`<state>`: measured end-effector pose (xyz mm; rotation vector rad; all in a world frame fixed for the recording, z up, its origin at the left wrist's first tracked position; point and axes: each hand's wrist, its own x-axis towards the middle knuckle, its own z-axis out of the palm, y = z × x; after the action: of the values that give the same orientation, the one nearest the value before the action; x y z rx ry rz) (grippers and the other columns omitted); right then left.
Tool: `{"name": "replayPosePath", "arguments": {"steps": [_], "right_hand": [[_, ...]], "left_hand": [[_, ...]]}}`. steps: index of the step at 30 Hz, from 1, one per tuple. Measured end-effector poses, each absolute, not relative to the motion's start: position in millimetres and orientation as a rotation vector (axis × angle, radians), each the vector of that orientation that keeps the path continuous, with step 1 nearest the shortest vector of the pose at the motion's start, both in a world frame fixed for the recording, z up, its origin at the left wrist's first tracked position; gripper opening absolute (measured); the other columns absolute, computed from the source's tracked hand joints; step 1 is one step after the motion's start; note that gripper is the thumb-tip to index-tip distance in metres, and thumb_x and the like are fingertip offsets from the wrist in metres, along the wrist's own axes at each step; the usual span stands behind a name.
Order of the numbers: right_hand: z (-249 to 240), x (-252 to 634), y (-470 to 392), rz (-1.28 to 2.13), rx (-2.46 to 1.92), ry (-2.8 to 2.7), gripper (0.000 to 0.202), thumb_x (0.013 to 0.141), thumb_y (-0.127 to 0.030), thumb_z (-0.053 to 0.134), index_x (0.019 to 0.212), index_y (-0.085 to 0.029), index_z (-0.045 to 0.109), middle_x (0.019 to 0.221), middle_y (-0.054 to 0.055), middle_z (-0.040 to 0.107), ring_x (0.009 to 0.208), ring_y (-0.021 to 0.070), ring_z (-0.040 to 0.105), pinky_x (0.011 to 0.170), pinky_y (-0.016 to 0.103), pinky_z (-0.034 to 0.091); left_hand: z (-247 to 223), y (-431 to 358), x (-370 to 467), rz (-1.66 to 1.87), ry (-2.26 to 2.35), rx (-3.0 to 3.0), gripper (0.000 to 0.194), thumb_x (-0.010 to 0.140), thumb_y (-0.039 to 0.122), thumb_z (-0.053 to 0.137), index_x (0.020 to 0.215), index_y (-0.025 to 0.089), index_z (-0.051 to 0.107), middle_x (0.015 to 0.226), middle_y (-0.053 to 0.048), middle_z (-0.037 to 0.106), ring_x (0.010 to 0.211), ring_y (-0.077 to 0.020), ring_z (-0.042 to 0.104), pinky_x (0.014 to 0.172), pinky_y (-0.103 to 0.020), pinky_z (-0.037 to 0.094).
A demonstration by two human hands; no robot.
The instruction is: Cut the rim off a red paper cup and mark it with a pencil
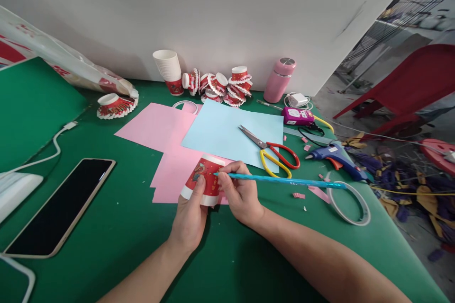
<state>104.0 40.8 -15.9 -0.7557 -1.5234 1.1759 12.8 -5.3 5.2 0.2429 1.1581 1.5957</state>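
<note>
My left hand is closed round a red paper cup with white bands at its ends, thumb on the printed side. The cup lies tilted over pink paper. In my right hand a long blue pencil is pinched, its tip touching or very near the cup's side. Just beyond the hands lie scissors with one red and one yellow handle, blades a little apart, on a light blue sheet. The fingers behind the cup are hidden.
Along the wall stand stacked paper cups, several cut red cups and a pink bottle. At right are a blue glue gun and a tape roll. A phone lies at left on the green table.
</note>
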Motion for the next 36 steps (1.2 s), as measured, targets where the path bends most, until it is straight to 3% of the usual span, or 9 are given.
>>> {"name": "replayPosePath", "arguments": {"steps": [26,36], "right_hand": [[-14.9,102.5,41.4,1.121,-0.755,-1.529,0.012,0.087,-0.032,0.050,0.084,-0.021,0.051,0.071,0.000,0.053,0.060,0.0106,0.049,0.052,0.022,0.041],[-12.4,101.9,41.5,1.053,-0.767,-1.551,0.007,0.086,-0.027,0.050,0.083,-0.020,0.051,0.071,0.000,0.054,0.060,0.0105,0.051,0.052,0.022,0.043]], "left_hand": [[4.5,-5.6,13.4,1.591,1.153,0.244,0.036,0.064,0.043,0.071,0.092,0.020,0.064,0.094,-0.005,0.069,0.101,-0.0275,0.059,0.086,-0.039,0.046],[3.3,-6.5,14.0,1.582,1.162,0.282,0.035,0.066,0.044,0.069,0.093,0.021,0.065,0.092,-0.003,0.069,0.100,-0.0240,0.060,0.086,-0.036,0.046]]}}
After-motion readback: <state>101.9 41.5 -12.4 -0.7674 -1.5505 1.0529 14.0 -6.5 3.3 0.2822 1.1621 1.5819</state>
